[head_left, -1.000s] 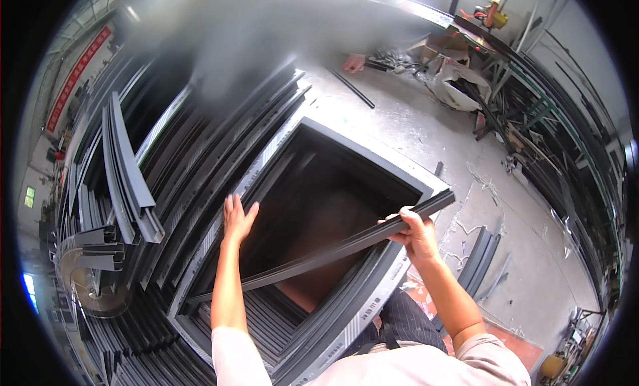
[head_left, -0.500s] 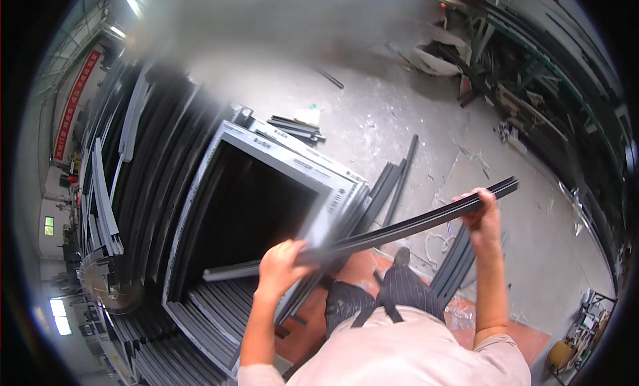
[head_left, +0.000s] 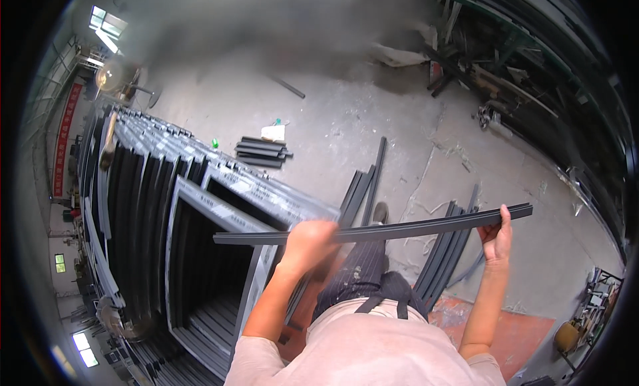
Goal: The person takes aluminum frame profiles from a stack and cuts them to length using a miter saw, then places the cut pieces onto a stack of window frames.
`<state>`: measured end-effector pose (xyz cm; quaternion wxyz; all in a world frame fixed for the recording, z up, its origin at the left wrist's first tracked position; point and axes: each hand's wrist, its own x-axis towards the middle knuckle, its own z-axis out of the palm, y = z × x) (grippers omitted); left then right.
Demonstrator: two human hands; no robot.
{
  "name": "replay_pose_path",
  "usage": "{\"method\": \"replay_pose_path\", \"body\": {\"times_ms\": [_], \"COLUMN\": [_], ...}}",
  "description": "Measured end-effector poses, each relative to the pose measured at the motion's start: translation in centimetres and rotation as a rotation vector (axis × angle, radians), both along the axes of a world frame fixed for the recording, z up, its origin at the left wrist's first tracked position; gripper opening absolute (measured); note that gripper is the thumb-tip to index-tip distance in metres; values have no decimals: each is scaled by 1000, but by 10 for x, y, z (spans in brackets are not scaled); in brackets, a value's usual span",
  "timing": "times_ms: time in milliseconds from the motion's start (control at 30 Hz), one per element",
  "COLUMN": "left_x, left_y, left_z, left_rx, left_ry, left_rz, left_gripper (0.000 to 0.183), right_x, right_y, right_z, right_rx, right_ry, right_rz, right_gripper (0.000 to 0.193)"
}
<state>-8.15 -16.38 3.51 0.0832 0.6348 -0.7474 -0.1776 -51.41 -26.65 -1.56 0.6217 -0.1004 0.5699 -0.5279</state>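
Observation:
A long dark grey profile bar (head_left: 413,229) lies almost level across the view, held up in both hands. My left hand (head_left: 309,245) is closed over it left of the middle and is slightly blurred. Close to the bar's right end, my right hand (head_left: 496,239) grips it from below with the thumb up over its side. The bar's left end reaches over a leaning stack of grey rectangular frames (head_left: 223,209) with printed film on them. Whether the bar touches the stack, I cannot tell.
Several dark bars (head_left: 442,256) lie on the floor by my legs, with more bars (head_left: 366,190) ahead. A short bundle (head_left: 259,152) lies beyond the stack. A cluttered rack (head_left: 512,86) stands far right; a small tool stand (head_left: 592,313) is near right. Reddish boards (head_left: 512,333) lie underfoot.
The bar has swung from a slant, right end high, to nearly level. My left hand has moved up and right. One foot is now farther forward, and the view has shifted.

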Motion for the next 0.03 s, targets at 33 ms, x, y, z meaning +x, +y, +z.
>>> {"method": "replay_pose_path", "body": {"times_ms": [33], "left_x": [3], "left_y": [-20], "left_z": [-7], "left_rx": [-50], "left_ry": [25], "left_rz": [-1], "left_gripper": [35], "right_x": [2], "right_y": [-19], "right_z": [-7], "right_rx": [-7], "right_ry": [-2], "right_rz": [7], "right_gripper": [28]}}
